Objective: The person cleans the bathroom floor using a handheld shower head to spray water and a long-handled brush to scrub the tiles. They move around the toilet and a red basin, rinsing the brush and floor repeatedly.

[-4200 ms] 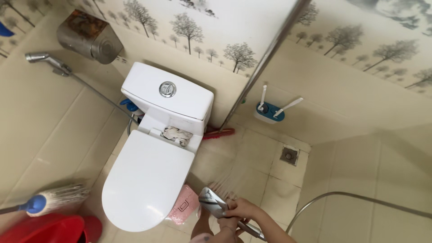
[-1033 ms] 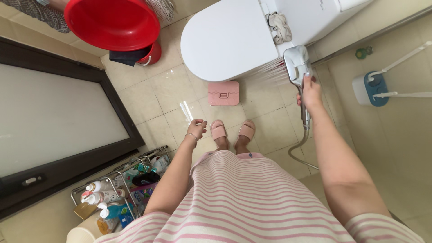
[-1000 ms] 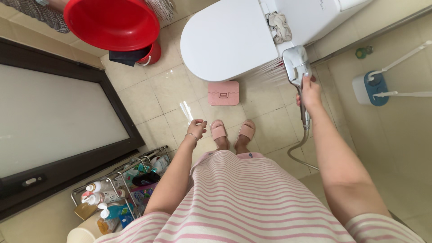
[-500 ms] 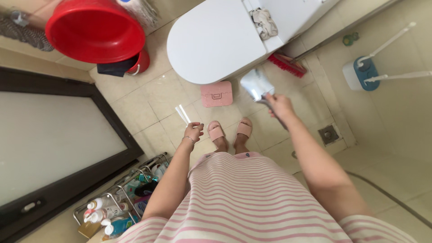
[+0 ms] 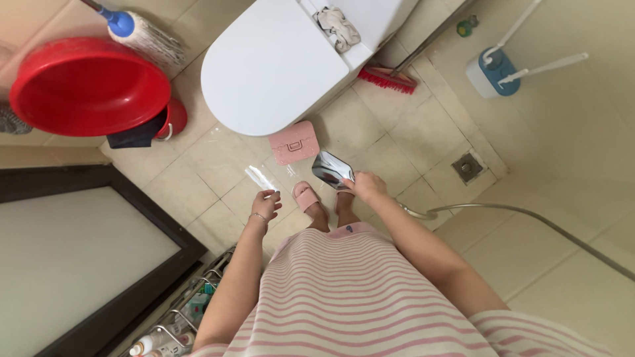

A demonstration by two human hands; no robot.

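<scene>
So right hand (image 5: 366, 186) fingers clamped on the chrome shower head (image 5: 331, 169), low over the floor tiles (image 5: 218, 158) by the pink slippers (image 5: 307, 196) | left hand (image 5: 265, 203) loosely curled, empty; white toilet (image 5: 271, 66) just beyond

Bottles (image 5: 142, 345) in bottom-left wire rack (image 5: 198, 301)

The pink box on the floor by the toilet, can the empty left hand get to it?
Probably yes. The left hand hangs open and empty over bare tiles, and nothing lies between it and the pink box, though the person would likely have to bend down.
</scene>
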